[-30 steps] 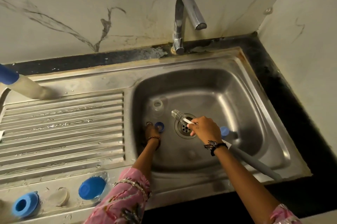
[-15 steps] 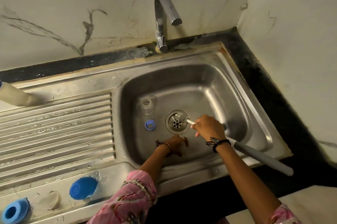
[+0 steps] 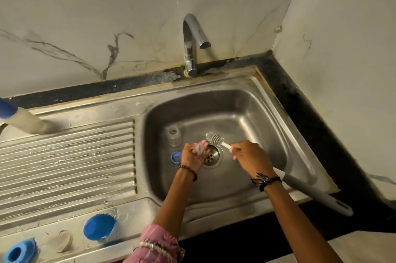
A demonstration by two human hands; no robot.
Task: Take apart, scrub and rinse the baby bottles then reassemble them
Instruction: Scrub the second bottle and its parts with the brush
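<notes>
On the wet surface at far left lie a blue collar [image 3: 16, 252] and blue cap [image 3: 99, 226], already off. In the sink [image 3: 246, 205] stands an open bottle [image 3: 174, 135]. The left hand [image 3: 192, 156] pinches a clear teat [image 3: 200, 148]; the right hand [image 3: 248, 154] grips the brush [image 3: 215, 138]. I'd judge scrubbing half done, with rinsing and reassembly left.
</notes>
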